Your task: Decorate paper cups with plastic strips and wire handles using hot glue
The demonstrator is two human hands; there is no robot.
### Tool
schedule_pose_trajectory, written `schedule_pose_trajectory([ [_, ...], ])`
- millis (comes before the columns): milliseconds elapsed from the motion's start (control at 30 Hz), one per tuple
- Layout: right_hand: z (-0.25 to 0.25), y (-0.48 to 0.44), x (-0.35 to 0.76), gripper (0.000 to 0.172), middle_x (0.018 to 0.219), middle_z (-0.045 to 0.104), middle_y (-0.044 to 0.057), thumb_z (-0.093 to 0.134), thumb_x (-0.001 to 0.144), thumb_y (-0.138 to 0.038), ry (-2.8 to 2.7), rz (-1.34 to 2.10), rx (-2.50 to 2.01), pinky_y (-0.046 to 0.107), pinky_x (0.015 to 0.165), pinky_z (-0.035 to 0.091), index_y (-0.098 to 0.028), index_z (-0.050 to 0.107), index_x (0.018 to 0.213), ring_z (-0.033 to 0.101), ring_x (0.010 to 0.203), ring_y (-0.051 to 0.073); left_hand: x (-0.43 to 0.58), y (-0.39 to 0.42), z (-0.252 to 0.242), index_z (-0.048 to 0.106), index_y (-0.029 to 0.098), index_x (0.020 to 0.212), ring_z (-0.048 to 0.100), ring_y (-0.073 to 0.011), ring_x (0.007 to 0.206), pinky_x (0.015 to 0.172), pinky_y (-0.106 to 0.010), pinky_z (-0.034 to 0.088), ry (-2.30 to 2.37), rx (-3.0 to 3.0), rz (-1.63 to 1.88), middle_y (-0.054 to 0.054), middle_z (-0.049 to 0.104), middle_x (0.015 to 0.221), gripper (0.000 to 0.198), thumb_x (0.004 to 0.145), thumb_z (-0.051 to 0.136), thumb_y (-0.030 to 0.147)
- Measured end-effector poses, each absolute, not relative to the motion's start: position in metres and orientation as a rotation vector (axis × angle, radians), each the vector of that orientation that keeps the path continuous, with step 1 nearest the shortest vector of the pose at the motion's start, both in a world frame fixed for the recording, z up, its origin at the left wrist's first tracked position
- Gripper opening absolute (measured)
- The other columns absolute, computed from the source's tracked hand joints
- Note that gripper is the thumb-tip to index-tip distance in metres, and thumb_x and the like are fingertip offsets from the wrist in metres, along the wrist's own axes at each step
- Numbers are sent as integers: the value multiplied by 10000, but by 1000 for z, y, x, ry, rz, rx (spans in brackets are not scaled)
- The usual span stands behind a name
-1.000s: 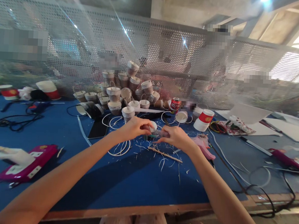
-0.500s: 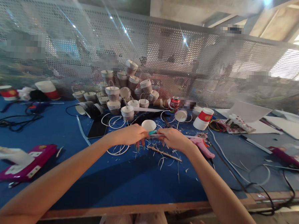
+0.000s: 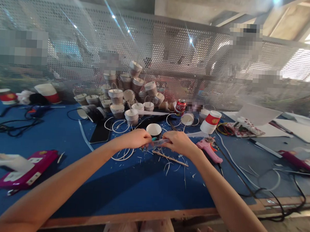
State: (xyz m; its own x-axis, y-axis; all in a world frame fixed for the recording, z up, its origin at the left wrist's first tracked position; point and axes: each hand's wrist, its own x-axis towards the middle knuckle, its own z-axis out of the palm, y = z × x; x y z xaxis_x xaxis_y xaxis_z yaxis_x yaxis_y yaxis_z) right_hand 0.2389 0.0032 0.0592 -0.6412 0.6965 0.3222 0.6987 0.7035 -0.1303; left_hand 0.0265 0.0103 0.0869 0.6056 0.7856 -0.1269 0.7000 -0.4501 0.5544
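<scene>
My left hand (image 3: pixel 139 138) is closed on one end of a clear plastic strip or bag (image 3: pixel 157 142), and a small teal bit shows at its fingertips. The fingers of my right hand (image 3: pixel 178 142) pinch the same plastic a short way along. More of the clear plastic sticks out behind the right hand toward the right. Just beyond both hands stands a white paper cup (image 3: pixel 153 129), its open mouth facing up. Under the hands lie a thin brown stick (image 3: pixel 170 159) and scattered white offcuts.
Small grey-white buckets (image 3: pixel 117 96) are piled at the back, near a red soda can (image 3: pixel 180 107). A pink glue gun (image 3: pixel 209 150) lies to the right. Magenta power strips (image 3: pixel 27 170) sit on the left and far right. Loose cables and a phone (image 3: pixel 100 132) lie about.
The plastic between my hands has turned and spread wider, showing more of its clear surface. Its far part has lifted on the right. Both hands stay nearly in place.
</scene>
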Motion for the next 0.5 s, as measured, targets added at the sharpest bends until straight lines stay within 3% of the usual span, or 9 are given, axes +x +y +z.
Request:
schedule_pose_trajectory([
  [100,59,3,240,411,728,604,1,647,662,-569,-2564,23,-1056,234,550,283,-182,568,778,523,659,135,27,10,89,601,185,548,547,-127,478,457,-219,361,1209,2293,238,-16,612,519,314,795,438,289],
  [167,59,4,240,461,729,595,13,622,645,-614,-2564,6,-1037,242,572,304,-171,565,760,512,676,144,28,9,90,629,179,612,564,-135,498,463,-223,372,1240,2225,261,-34,638,562,336,818,417,339],
  [367,59,6,239,403,791,594,55,608,724,-524,-2543,-202,-1031,288,660,348,-141,579,843,489,750,181,28,7,88,608,153,958,646,-176,733,584,-247,460,1070,1792,215,-113,693,945,437,834,386,508],
  [500,61,6,240,293,842,598,81,598,783,-414,-2563,-326,-1024,303,690,351,-133,587,865,480,816,203,29,3,91,563,163,1018,629,-174,767,656,-272,458,1034,1560,187,-88,678,934,498,769,473,585],
])
